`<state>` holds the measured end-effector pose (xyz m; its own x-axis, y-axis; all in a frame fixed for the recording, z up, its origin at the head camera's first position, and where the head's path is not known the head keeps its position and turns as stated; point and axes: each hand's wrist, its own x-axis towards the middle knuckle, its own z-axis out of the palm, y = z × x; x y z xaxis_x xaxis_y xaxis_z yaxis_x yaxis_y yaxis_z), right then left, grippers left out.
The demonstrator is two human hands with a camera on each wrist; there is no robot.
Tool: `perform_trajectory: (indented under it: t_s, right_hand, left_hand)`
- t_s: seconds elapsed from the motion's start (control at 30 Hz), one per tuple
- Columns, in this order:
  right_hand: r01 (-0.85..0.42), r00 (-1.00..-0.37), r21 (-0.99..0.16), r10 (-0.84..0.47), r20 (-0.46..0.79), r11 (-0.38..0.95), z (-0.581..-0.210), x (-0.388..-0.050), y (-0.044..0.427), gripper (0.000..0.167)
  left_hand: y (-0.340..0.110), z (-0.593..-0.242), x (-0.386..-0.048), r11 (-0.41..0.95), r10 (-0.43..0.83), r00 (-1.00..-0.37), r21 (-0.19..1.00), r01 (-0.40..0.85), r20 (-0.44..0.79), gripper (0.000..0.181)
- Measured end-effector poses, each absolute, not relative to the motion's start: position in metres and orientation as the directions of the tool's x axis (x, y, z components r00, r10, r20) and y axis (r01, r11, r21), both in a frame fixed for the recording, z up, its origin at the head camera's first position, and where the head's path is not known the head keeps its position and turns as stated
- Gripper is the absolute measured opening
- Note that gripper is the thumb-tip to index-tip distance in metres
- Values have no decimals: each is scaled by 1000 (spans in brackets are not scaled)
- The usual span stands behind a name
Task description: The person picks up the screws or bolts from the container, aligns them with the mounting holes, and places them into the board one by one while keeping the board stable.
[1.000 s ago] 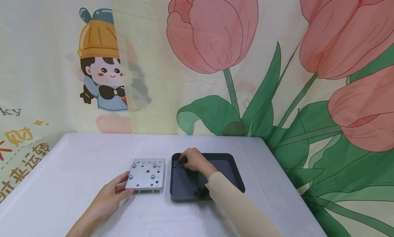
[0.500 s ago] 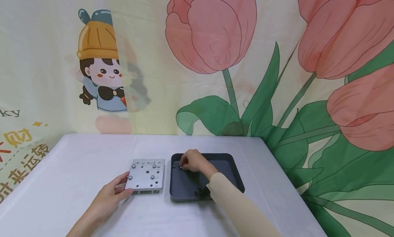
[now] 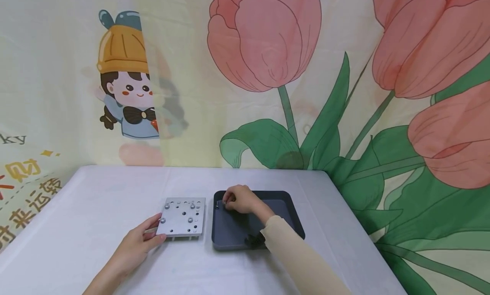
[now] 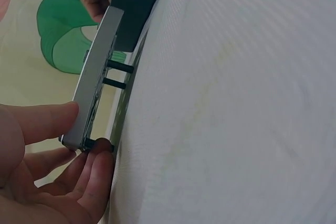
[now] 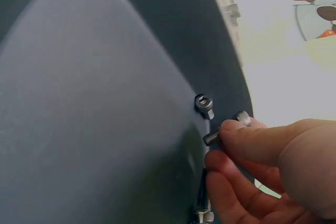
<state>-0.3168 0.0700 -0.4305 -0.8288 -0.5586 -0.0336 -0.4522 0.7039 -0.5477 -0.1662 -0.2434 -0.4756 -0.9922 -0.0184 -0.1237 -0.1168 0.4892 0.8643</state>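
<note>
My left hand [image 3: 135, 246] grips the near left corner of a silver metal plate [image 3: 179, 226], thumb on top and fingers beneath. Several bolts [image 3: 190, 220] stand in its holes. In the left wrist view, dark threaded shanks [image 4: 119, 67] stick out below the plate, and a fingertip touches one. Over the far left part of a dark tray [image 3: 226, 239], my right hand [image 3: 242, 200] pinches a small bolt [image 5: 211, 139] between thumb and fingers. Another socket-head bolt [image 5: 203, 103] lies by the tray wall, with a further one [image 5: 203, 211] lower in the right wrist view.
A white cloth covers the table [image 3: 115, 193]. The tray stands just right of the plate with a narrow gap between. A black object [image 3: 254, 240] shows beneath my right sleeve; I cannot tell if it is worn on the wrist. A printed curtain [image 3: 183, 116] hangs behind.
My right hand stays over the tray's far left part, and its forearm has shifted slightly right. The bolt at its fingertips has come up a little. The left hand and plate hold still.
</note>
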Motion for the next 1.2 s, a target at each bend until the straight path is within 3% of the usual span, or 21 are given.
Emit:
perform_trajectory:
  t_s: [0.23, 0.67, 1.2]
  right_hand:
    - [-425, -835, -658, -549, 21, 622, -430, -318, 67, 19]
    - [-371, -871, -813, -472, 137, 449, -420, -308, 39, 15]
    - [-402, -851, -827, -494, 179, 394, -419, -301, -19, 13]
  left_hand:
    - [-241, -474, -166, 504, -42, -993, 856, -115, -109, 76]
    - [-240, -475, -167, 524, -54, -992, 842, -127, -116, 77]
    - [-241, -475, -166, 489, -53, -991, 863, -131, -121, 75]
